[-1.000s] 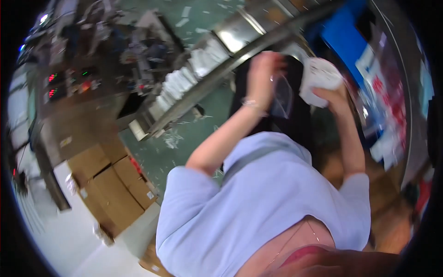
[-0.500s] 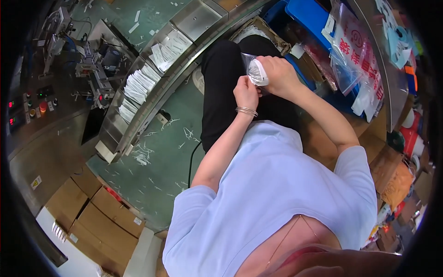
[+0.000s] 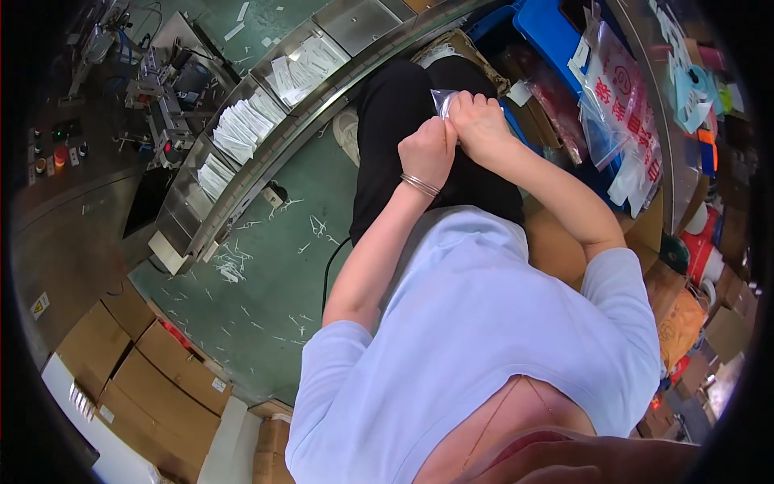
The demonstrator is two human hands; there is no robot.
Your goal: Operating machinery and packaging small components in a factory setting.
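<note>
Above my lap, my left hand (image 3: 427,152) and my right hand (image 3: 479,125) are close together, knuckles up and fingers curled in. Between them they grip a small clear plastic bag (image 3: 441,98). Its glossy end sticks out past my fingers on the far side, and a bit of white shows inside. My hands cover the rest of the bag and whatever it holds. Metal rings circle my left wrist.
A curved metal trough (image 3: 302,121) runs past my knees, holding thin white packets (image 3: 246,129) in compartments. Machinery (image 3: 173,113) stands at far left. A blue bin (image 3: 548,36) with printed plastic bags (image 3: 617,105) is at right. Cardboard boxes (image 3: 153,403) fill the lower left.
The white bundle, plainly visible in the bag before, is now mostly covered by my hands. My left hand has turned knuckles up and my fingers have closed in over the bag.
</note>
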